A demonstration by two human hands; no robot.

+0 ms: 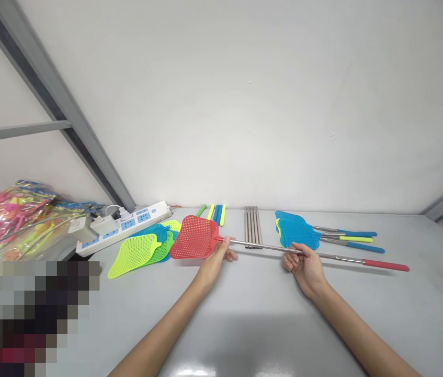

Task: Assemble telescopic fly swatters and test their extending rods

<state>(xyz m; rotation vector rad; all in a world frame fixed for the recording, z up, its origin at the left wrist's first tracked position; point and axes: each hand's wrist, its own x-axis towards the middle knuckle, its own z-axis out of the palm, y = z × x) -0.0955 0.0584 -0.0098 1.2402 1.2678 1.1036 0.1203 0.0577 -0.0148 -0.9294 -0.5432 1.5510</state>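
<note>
Swatter (194, 238) of red mesh stretches nearly level above a gray desk (245, 319), held by a person at two points. The left hand (218, 256) pinches the metal shaft (272, 246) just beside the mesh head; the right hand (307, 268) grips it farther along, fingers curled, toward the red handle (386, 265). To the left, yellow-green, green and blue swatter heads (133, 254) overlap beside a white power strip (154, 214) with plugs in its sockets. Near the wall (252, 131) lie a few colored grips (217, 215) and a row of metal rods (252, 225). Stacked swatters (297, 230), blue on top, rest beyond the right hand, handles pointing right. Clear-bagged goods (21, 220) in mixed colors are heaped at far left.
</note>
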